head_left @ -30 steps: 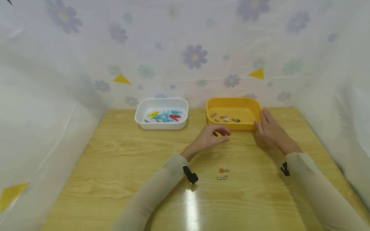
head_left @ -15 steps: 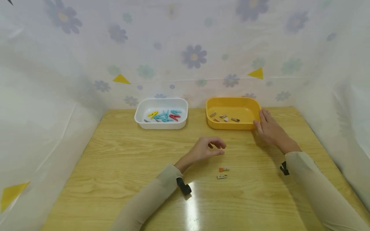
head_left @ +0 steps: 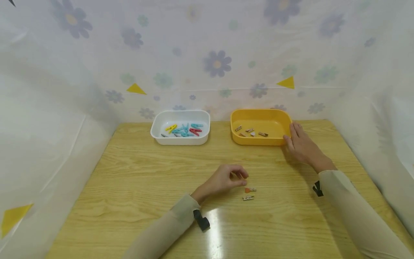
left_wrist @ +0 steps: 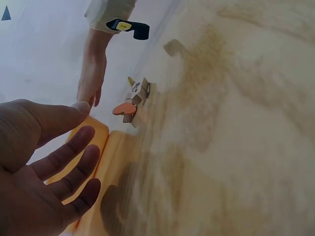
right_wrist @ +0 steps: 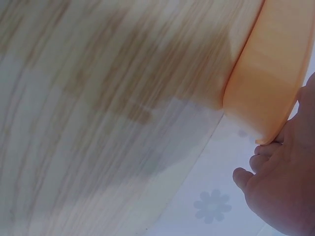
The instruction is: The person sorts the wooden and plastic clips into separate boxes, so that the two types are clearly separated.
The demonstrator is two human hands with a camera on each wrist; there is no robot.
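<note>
My left hand (head_left: 225, 178) is low over the table, its fingers loosely bent and nothing between them. Just past its fingertips lies a small wooden clothespin with an orange heart (head_left: 247, 190). Beside that one, nearer to me, is another small wooden clothespin (head_left: 248, 198). Both clothespins also show in the left wrist view, the heart (left_wrist: 124, 109) facing the camera. My right hand (head_left: 303, 146) holds the right end of a yellow tray (head_left: 263, 141), thumb at the front corner and fingers along the side wall. Several small wooden clothespins (head_left: 263, 134) lie inside that tray.
A white tray (head_left: 181, 141) stands at the back left with several plastic clothespins (head_left: 195, 131) in blue, red and yellow. Behind both trays hangs a flower-print curtain (head_left: 181, 64) along the table's (head_left: 136, 180) back edge.
My left hand has come back from the yellow tray's front edge, down and slightly left, to the two loose clothespins. The right hand and both trays stay in place.
</note>
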